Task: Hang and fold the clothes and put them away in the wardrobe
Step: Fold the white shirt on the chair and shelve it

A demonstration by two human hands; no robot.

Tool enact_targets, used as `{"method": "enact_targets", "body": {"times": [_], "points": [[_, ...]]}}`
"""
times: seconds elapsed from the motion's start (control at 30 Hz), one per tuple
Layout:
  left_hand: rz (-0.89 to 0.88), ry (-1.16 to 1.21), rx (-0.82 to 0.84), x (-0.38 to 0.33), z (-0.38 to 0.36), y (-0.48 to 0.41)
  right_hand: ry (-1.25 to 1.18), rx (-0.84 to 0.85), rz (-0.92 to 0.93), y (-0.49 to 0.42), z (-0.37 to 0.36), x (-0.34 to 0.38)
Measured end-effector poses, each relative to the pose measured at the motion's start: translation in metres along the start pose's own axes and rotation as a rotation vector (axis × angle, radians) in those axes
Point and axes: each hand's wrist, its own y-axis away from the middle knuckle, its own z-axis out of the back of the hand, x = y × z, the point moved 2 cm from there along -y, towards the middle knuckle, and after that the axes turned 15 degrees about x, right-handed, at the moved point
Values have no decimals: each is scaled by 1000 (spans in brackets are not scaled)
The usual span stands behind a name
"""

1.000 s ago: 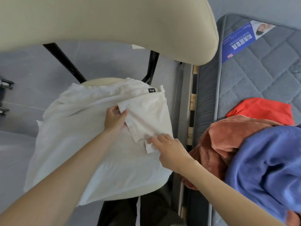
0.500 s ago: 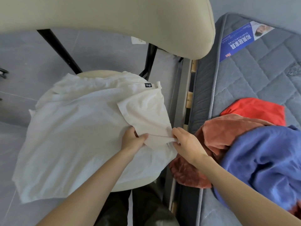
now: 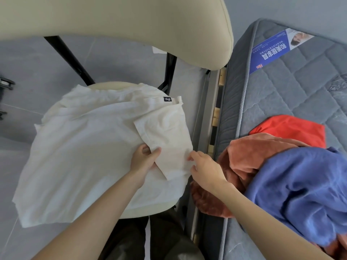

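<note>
White T-shirt spread flat on the cream chair seat, sleeve folded inward. Left hand and right hand each pinch the sleeve's sides. Rust, blue and red clothes are heaped on the mattress at 3 o'clock. The sleeve now reaches further toward 6 o'clock than half a second ago.

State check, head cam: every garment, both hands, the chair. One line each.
white T-shirt: spread flat over the chair seat, one sleeve folded inward.
left hand: pinches the sleeve's left edge.
right hand: pinches the sleeve's right edge.
rust garment: crumpled, hanging over the mattress edge.
blue garment: crumpled on the rust one.
red garment: bunched, partly covered.
chair: upright.
</note>
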Motion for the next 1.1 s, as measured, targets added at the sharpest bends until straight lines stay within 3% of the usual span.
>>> {"method": "enact_targets", "body": {"times": [0.23, 0.47, 0.67, 0.87, 1.1], "points": [[-55, 148, -152, -32, 13, -21, -112, -113, 93, -55, 50, 37], [-76, 67, -244, -47, 23, -45, -48, -77, 70, -117, 88, 62], [-88, 49, -226, -55, 24, -52, 88, -58, -36, -141, 98, 60], [-177, -133, -223, -82, 22, -58, -71, -182, -59, -145, 104, 55], [-201, -102, -245, -73, 56, -40, -127, -149, 102, -129, 83, 88]]}}
